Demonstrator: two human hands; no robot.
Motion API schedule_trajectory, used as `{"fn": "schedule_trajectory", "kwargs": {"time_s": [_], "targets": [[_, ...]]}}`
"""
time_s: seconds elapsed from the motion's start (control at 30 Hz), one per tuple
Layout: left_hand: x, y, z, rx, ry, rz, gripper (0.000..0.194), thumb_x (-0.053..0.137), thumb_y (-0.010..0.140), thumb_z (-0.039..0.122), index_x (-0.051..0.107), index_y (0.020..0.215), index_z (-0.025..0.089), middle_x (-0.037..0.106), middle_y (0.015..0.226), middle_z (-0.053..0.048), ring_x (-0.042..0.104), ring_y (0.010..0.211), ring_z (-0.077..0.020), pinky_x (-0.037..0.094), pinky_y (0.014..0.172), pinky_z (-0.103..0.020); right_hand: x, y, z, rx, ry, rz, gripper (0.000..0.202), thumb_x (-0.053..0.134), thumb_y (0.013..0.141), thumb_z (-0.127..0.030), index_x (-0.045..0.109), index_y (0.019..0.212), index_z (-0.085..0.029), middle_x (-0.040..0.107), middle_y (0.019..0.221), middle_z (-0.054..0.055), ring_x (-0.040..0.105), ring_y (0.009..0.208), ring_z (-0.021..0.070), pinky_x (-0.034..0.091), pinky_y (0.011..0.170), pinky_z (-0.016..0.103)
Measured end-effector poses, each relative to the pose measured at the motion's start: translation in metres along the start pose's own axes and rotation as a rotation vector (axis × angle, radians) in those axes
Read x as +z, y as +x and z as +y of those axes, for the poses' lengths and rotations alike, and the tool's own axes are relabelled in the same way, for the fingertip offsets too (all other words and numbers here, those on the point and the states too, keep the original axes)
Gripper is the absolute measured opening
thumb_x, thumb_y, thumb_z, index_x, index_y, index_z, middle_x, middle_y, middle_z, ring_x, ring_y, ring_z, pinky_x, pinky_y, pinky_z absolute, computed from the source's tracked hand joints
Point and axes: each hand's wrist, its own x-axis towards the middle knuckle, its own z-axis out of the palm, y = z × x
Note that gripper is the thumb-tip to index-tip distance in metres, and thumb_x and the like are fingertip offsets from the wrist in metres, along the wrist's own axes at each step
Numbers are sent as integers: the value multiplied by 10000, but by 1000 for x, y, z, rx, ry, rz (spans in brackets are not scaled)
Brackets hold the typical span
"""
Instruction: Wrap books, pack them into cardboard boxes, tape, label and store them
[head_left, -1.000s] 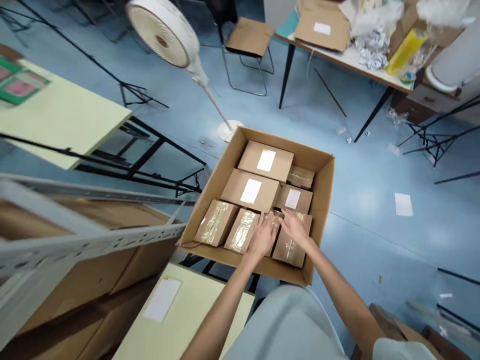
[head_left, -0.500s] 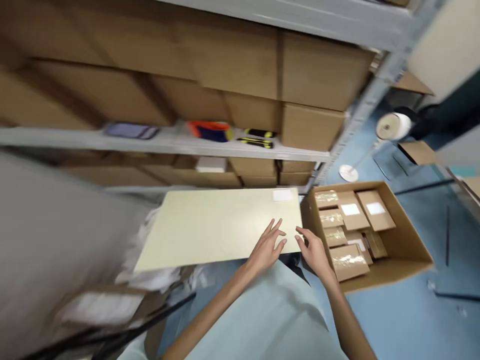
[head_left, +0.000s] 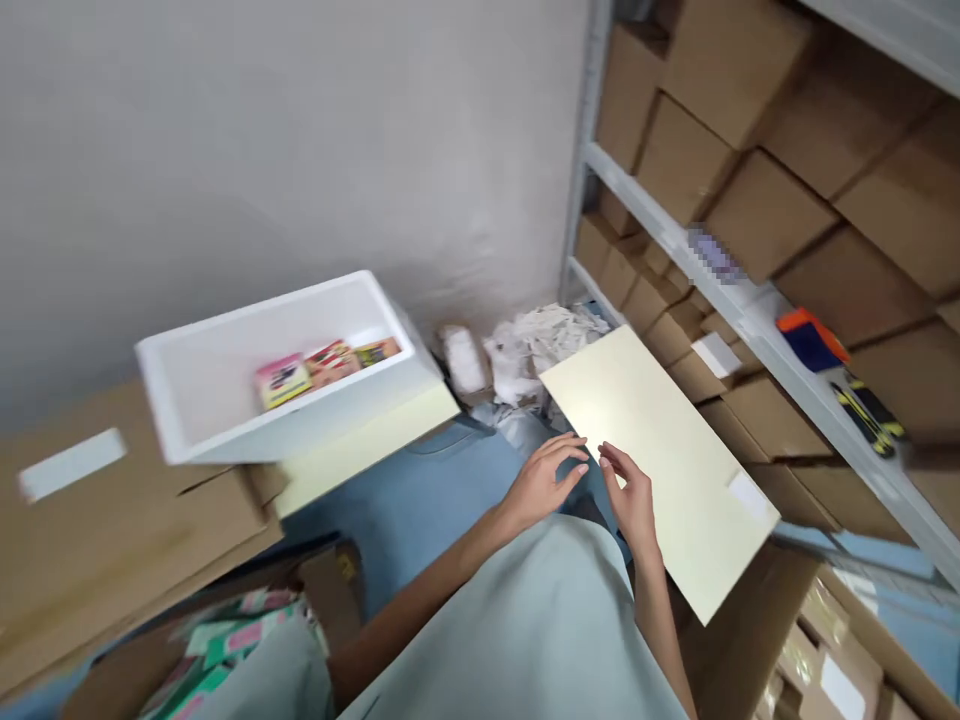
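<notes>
My left hand [head_left: 544, 480] hovers near the middle of the view with its fingers apart and nothing in it. Close beside it is my right hand [head_left: 628, 490], fingers loosely curved and apart, also holding nothing. A pale yellow tabletop [head_left: 675, 460] with a small white label [head_left: 748, 494] lies just beyond and to the right of my hands. Whether the right fingertips touch its edge, I cannot tell. To the left, a white bin [head_left: 300, 430] holds a few small colourful boxes [head_left: 330, 365] and rests on another pale yellow surface [head_left: 367, 440].
Metal shelving [head_left: 660, 215] with cardboard boxes [head_left: 772, 210] runs along the right. An open carton [head_left: 795, 590] of small taped boxes stands lower right. A large cardboard box [head_left: 127, 540] is at left, green and pink packets [head_left: 232, 640] below it. White scrap material [head_left: 555, 335] lies by the wall.
The view has swung left, bringing the white bin and the wall into sight. The shelving and open carton have shifted right in the picture. Both hands remain empty, now off the tabletop's left side.
</notes>
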Motion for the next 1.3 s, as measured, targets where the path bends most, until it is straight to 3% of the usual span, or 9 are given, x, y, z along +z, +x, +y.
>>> {"fn": "schedule_trajectory", "kwargs": {"time_s": [0.17,0.4,0.57,0.73,0.87,1.0,1.17,1.3], "targets": [[-49,-5,-14,-82,-13,265,166,659,1044,368,785,994,273,800,1403,-75,691,1424,-289,548,1243,-537,56,39,-29,-132,-83,-332,459,602,1076,-563,800,1364,-265,802,1404,137,800,1246,338,658,1092,532],[-93,-33,-29,-324,46,592,182,615,1034,319,794,1020,285,800,1390,-59,699,1402,-271,561,1227,-506,121,96,-58,-279,-164,-733,416,561,1097,-492,808,1355,-280,811,1385,109,790,1263,325,643,1101,487],[-106,-60,-40,-497,12,831,225,575,1040,337,795,1020,291,806,1371,-58,726,1355,-276,574,1210,-514,169,131,-86,-370,-215,-927,418,552,1097,-497,814,1354,-297,820,1364,103,791,1257,331,665,1034,475],[-132,-77,-61,-582,-44,1003,237,573,1054,394,785,1043,290,803,1371,-68,720,1369,-276,570,1221,-502,228,143,-120,-447,-247,-993,396,552,1105,-456,810,1359,-295,819,1374,90,781,1285,319,644,1088,488],[-185,-88,-94,-555,-35,1110,246,633,1052,466,769,1004,267,814,1330,-88,743,1321,-284,570,1211,-501,291,138,-142,-524,-258,-994,383,554,1114,-407,799,1376,-272,811,1394,93,758,1336,297,608,1150,453],[-259,-106,-133,-495,67,1118,254,602,1086,445,772,1054,260,815,1320,-87,754,1287,-270,576,1178,-472,366,134,-154,-588,-318,-888,375,552,1125,-381,784,1388,-249,806,1392,107,763,1310,284,603,1134,417],[-349,-131,-192,-477,260,987,265,523,1107,355,763,1120,243,824,1250,-95,758,1228,-282,579,1117,-443,461,139,-154,-606,-510,-788,358,539,1130,-307,772,1380,-201,803,1373,141,752,1304,293,581,1123,403],[-394,-141,-242,-534,362,778,276,490,1074,261,760,1113,223,806,1256,-129,751,1192,-315,573,1091,-458,516,133,-146,-519,-743,-737,332,527,1131,-237,790,1323,-174,830,1297,145,781,1214,273,576,1049,355]]}}
